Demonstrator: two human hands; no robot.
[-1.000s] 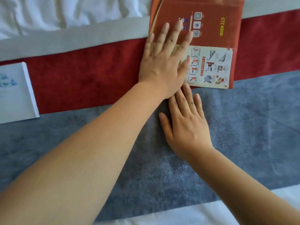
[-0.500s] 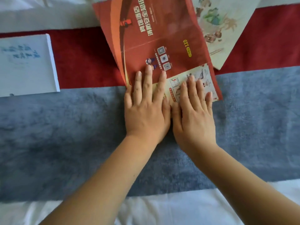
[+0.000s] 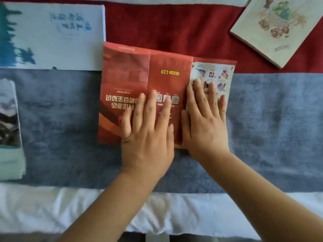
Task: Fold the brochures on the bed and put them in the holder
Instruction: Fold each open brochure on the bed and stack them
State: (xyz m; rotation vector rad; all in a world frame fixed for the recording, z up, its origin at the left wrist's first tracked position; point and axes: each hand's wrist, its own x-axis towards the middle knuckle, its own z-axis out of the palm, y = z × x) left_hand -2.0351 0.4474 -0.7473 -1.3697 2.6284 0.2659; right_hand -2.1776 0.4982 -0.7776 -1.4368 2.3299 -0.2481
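A red brochure (image 3: 157, 79) lies opened out flat on the bed, mostly on the grey blanket (image 3: 272, 123), its far edge over the red band (image 3: 166, 27). The left hand (image 3: 148, 137) rests palm down on its middle panel, fingers spread and flat, gripping nothing. The right hand (image 3: 206, 124) lies just beside it, palm down on the right panel with the small pictures, fingers also spread. Far left sits a white and blue brochure (image 3: 52, 37); at the left edge lies another with a mountain picture (image 3: 8, 130). Far right lies a cream brochure (image 3: 274, 28), tilted. White sheet (image 3: 70, 210) runs along the near side.
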